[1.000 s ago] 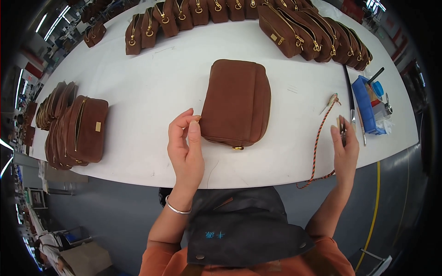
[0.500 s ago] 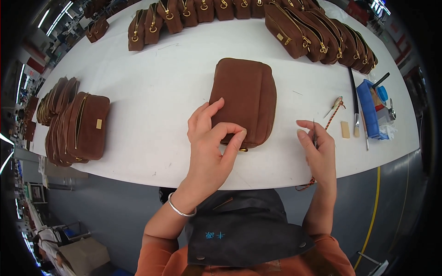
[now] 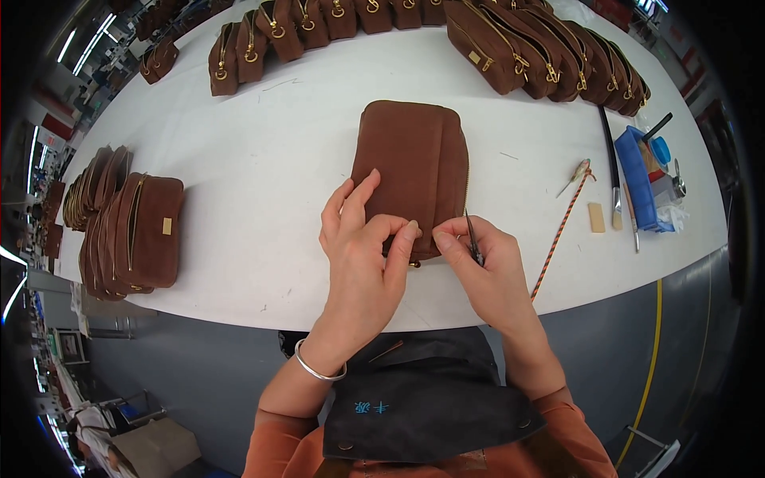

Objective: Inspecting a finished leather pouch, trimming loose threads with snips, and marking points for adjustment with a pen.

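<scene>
A brown zippered pouch (image 3: 402, 151) lies flat on the white table in front of me, its gold zip running down the right side. My left hand (image 3: 358, 239) rests over its lower left part, thumb and forefinger pinched together; whatever they pinch is too small to make out. Close by on the right, my right hand (image 3: 480, 259) holds thread snips (image 3: 473, 239), dark and pointed, in its curled fingers. Its thumb and forefinger tips come together at the pouch's lower edge, near the left fingertips. A gold zip pull (image 3: 414, 264) pokes out below the pouch.
Stacked brown pouches (image 3: 155, 231) stand at the left; more pouches (image 3: 510, 48) line the far edge. On the right are a blue box (image 3: 637, 179), a long brush (image 3: 612, 167), a tan block (image 3: 596, 217) and a pointed tool (image 3: 575, 175) beside a red cord (image 3: 558, 239).
My right hand has moved left with the thread snips, from beside the pouch to its lower edge. My left hand keeps its pinch and has barely moved.
</scene>
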### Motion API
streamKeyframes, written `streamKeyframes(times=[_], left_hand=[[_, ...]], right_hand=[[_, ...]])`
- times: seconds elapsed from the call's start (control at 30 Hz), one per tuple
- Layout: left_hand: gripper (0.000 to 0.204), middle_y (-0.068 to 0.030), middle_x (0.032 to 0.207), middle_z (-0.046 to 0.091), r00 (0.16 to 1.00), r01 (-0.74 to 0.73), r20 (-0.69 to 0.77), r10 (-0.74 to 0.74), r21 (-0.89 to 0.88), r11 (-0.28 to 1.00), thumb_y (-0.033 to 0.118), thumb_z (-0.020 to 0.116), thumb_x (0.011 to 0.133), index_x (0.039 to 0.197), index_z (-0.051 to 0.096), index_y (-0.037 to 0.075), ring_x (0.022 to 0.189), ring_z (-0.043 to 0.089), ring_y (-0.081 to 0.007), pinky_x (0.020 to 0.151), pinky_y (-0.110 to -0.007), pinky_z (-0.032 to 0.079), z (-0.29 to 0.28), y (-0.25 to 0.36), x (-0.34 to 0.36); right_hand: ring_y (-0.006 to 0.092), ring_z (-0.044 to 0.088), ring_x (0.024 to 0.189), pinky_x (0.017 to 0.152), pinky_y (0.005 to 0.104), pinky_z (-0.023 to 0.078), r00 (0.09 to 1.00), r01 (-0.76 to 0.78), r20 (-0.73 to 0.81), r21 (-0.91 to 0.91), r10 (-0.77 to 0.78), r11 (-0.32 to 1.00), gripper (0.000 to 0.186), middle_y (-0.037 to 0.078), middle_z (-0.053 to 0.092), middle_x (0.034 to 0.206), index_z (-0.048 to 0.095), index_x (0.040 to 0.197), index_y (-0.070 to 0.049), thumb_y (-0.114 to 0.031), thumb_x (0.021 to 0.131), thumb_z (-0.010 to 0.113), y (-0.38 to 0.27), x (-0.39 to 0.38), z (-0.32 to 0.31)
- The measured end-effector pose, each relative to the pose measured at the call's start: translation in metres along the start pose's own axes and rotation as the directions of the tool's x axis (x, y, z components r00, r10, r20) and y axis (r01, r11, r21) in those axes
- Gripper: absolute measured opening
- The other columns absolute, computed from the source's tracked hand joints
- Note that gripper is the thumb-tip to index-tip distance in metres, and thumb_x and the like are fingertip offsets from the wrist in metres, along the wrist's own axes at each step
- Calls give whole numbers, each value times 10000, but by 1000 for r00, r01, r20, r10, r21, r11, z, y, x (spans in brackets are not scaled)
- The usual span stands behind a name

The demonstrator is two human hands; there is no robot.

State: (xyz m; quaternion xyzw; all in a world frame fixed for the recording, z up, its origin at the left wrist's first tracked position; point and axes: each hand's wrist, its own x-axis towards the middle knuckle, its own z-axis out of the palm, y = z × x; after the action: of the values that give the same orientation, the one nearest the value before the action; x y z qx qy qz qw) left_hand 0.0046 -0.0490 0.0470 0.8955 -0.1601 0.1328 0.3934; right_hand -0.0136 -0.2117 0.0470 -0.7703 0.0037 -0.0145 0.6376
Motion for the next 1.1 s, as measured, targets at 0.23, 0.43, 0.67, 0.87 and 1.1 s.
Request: streamKeyframes(times=[0.23, 0.43, 0.67, 0.87, 1.1], left_hand=[[123, -234, 1443, 404, 1000, 10, 11, -10, -3, 1000, 137, 675, 878, 845, 660, 19, 1357, 275, -419, 1067, -514, 237, 1, 3, -1], [102, -245, 1462, 375, 999, 17, 37, -18, 23, 1000, 114, 683, 857, 824, 637, 29, 1365, 255, -419, 1065, -524, 219, 4, 2, 1], [64, -222, 1428, 397, 999, -22, -37, 23, 22, 1000, 83, 644, 878, 864, 602, 37, 1349, 268, -397, 1064, -506, 217, 12, -1, -2], [118, -196, 1355, 450, 980, 108, -126, -156, -328, 939, 150, 583, 951, 899, 581, 45, 1315, 363, -288, 1013, -393, 328, -13, -23, -8], [92, -171, 1368, 471, 997, -63, -48, 53, -236, 970, 60, 528, 948, 994, 601, 28, 1280, 426, -274, 1027, -372, 353, -30, -12, 6]], right_hand=[[49, 437, 640, 558, 237, 379, 997, -72, 32, 37, 71, 997, 188, -7, 541, 674, 633, 898, 34, -151, 927, 618, 2, 1, 0], [53, 445, 646, 571, 236, 389, 994, -107, 6, 58, 107, 993, 195, -4, 541, 675, 633, 896, 37, -155, 924, 623, 4, 3, 2], [51, 442, 640, 565, 233, 380, 994, -112, 7, 79, 111, 991, 186, -3, 543, 678, 636, 896, 35, -148, 921, 618, 6, 4, 3], [33, 427, 612, 546, 223, 363, 994, -99, 55, 43, 97, 994, 184, -12, 546, 671, 626, 938, 32, -146, 902, 648, 7, -1, 0], [51, 439, 559, 528, 242, 391, 999, -34, -32, -45, 32, 998, 181, 6, 557, 639, 610, 938, 17, -111, 855, 708, -2, -12, 16]])
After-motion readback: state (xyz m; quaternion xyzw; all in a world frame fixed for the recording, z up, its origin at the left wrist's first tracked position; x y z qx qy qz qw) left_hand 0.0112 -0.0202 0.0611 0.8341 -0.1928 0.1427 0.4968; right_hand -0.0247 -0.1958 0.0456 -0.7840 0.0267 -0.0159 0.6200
